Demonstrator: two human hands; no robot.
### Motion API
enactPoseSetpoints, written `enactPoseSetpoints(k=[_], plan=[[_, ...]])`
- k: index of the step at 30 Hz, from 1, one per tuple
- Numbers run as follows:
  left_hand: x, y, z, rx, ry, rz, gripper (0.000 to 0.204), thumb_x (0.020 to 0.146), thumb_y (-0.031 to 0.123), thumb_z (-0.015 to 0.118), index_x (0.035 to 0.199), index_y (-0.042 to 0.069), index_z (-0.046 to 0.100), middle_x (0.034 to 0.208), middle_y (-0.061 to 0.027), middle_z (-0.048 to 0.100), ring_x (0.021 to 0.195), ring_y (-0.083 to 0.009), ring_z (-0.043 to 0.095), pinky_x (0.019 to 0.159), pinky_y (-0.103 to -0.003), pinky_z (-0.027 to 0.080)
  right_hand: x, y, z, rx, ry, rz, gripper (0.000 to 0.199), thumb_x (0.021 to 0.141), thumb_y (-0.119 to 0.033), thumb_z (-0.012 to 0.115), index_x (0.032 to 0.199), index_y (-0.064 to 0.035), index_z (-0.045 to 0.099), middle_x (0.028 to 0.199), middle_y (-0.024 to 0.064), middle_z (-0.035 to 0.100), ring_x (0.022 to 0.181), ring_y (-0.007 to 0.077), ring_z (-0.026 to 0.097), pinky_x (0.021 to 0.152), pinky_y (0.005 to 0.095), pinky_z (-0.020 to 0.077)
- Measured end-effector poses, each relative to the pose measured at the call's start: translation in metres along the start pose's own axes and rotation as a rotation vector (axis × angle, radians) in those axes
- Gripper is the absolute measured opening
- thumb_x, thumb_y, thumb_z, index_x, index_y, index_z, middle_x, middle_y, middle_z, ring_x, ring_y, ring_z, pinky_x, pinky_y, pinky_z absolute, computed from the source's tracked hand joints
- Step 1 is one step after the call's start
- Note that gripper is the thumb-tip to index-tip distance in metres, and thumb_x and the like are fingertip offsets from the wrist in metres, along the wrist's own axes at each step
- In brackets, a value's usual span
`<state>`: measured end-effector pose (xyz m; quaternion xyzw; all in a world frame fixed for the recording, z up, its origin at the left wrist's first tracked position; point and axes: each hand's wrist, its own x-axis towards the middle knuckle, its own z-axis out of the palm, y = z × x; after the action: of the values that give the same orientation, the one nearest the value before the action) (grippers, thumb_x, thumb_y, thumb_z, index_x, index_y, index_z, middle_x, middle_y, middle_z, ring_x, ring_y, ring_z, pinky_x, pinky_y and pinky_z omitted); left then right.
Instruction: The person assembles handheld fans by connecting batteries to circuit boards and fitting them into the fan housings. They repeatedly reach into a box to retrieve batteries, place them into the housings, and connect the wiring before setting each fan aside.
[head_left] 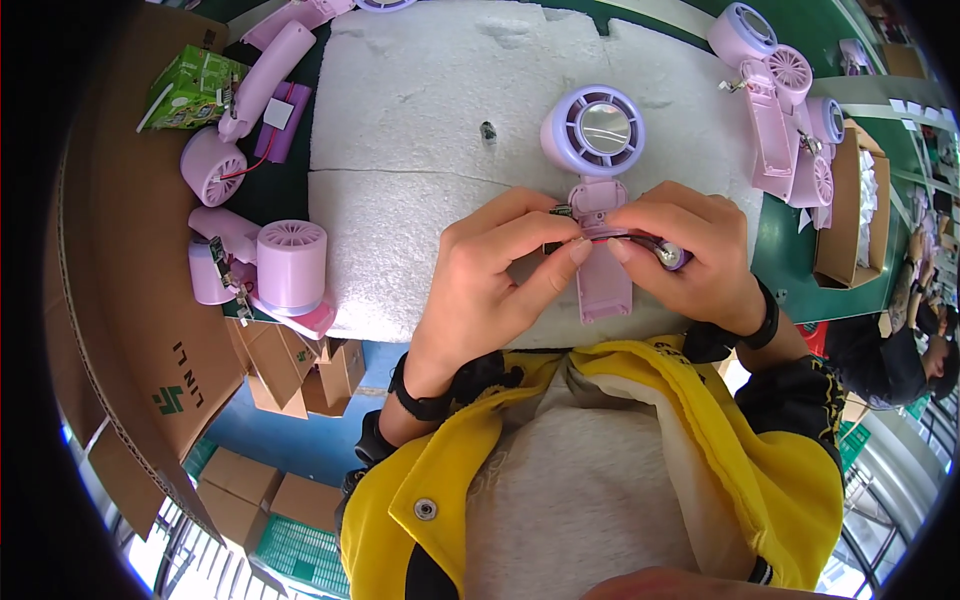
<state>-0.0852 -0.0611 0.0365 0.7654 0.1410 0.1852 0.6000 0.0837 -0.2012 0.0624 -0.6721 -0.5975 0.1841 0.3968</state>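
Observation:
A pink and lilac handheld fan (550, 135) lies on the white foam, its round head away from me and its handle shell (606, 292) opened toward me. Over that handle, my left hand (500, 265) pinches thin wires (625, 238) between thumb and forefinger. A small green circuit board (561, 210) shows beside its fingertips. My right hand (695, 250) is closed on the same dark and red wires, its thumb near the left one. Within its fingers sits a purple cylindrical battery (672, 257), silvery end showing. Where the wires join the board is hidden by my fingers.
White foam slabs (400, 130) cover the green table. Opened pink fans (292, 265) with loose boards lie at left, near a purple battery pack (284, 122) and a green box (190, 88). More fan parts (772, 130) and a cardboard box (850, 215) stand at right. Large cardboard (130, 250) rises far left.

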Motion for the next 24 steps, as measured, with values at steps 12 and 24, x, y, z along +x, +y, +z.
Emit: enactPoseSetpoints(k=[12,24], plan=[[-0.0036,-0.0068,0.0064,-0.158,0.081,-0.072,0.009,0.085,0.005,0.072,0.092,-0.001,0.069,0.085,-0.0130,0.066,0.070,-0.0242,0.065,0.061,-0.030,0.050,-0.0002,0.0041,0.0056,-0.238,-0.021,-0.199,0.020,0.069,-0.006,0.080,0.087,-0.0072,0.071,0.085,0.0038,0.062,0.056,0.0145,0.059,0.046,0.0264,0.0452],[-0.0018,-0.0074,0.0043,-0.252,0.052,-0.103,0.011,0.085,0.005,0.073,0.093,-0.001,0.069,0.087,-0.0120,0.066,0.073,-0.0223,0.064,0.064,-0.029,0.050,0.0008,0.0030,0.0062,-0.219,0.049,-0.186,0.021,0.066,-0.007,0.081,0.085,-0.0081,0.071,0.084,0.0037,0.062,0.056,0.0138,0.059,0.045,0.0253,0.0443]])
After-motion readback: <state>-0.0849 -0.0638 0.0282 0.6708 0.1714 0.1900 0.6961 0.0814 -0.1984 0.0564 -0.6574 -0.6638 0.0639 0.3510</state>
